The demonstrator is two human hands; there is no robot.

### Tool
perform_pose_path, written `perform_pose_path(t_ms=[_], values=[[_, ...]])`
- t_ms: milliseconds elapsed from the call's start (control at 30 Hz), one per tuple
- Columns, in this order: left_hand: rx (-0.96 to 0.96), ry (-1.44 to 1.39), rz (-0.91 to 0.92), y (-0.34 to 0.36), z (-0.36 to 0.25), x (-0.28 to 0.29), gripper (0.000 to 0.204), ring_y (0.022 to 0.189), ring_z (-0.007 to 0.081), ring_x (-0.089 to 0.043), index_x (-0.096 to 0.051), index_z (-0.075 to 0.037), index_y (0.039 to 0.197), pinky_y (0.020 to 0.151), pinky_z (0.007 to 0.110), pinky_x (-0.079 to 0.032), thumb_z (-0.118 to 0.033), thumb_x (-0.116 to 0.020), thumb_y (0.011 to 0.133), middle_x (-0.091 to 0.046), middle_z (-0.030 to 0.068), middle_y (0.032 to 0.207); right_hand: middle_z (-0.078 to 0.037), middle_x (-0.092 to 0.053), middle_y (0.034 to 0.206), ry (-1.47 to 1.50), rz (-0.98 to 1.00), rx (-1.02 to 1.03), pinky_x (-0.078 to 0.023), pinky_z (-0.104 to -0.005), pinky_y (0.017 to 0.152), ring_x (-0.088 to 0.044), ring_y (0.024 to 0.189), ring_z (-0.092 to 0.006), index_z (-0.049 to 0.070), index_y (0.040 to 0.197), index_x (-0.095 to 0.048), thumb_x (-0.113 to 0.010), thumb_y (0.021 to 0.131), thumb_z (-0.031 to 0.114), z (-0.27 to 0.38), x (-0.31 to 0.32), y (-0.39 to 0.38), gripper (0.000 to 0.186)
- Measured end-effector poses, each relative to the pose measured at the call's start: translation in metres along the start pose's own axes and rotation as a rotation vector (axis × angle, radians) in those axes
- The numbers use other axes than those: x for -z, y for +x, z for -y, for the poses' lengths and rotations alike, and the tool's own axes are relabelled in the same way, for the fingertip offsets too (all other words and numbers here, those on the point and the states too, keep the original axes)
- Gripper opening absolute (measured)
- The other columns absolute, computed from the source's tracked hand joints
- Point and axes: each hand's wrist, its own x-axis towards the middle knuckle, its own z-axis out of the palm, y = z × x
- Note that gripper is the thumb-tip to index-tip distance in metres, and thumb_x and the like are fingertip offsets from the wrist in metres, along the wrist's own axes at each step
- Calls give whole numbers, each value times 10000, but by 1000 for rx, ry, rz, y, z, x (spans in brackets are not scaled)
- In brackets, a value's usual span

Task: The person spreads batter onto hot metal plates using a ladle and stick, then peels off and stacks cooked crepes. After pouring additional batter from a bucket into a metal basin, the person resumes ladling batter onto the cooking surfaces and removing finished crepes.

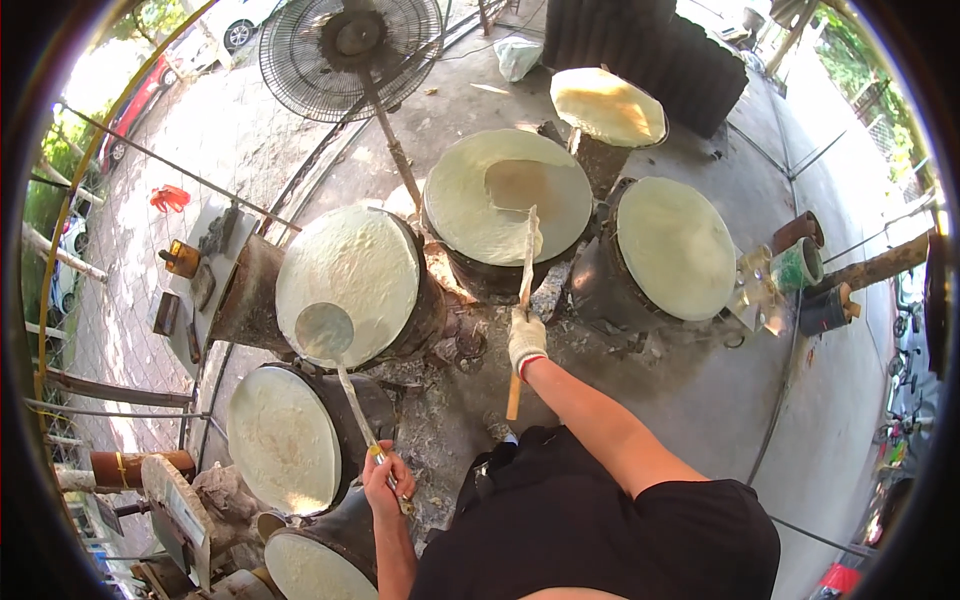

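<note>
Head view: right hand (526,341) outstretched, fingers clamped on a stick (528,270); left hand (387,479) held closer, fingers round a ladle (353,400).

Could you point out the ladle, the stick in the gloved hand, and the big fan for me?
Ladle (324,331): head view, on its round grey head.
Stick (528,262): head view, on its upper length.
Fan (359,35): head view, on its hub.

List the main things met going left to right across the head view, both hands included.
Yellow container, metal ladle's bowl, left hand, gloved right hand, rightmost round batter sheet, green cylindrical container.
</note>
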Motion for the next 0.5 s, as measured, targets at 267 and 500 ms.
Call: perform_pose_path(t_ms=[267,500], values=[[24,5,33,10,24,-49,280,346,80,-330,-446,-9,1183,324,240,-303,-63,-394,913,-413,47,627,-3,-485,592,45,180,7,-357,-276,450,-433,468,-108,54,1017,-573,-522,917,364,-21,70,45,329],[21,-21,-5,19,69,-115,263,368,58,-341,-453,-5,1184,339,227,-315,-40,-403,928,-404,31,657,-11,-528,648,-139,598,-30,-367,-253,407,-447,455,-90,55,1159,-546,-521,917,347,9,145,47,380]])
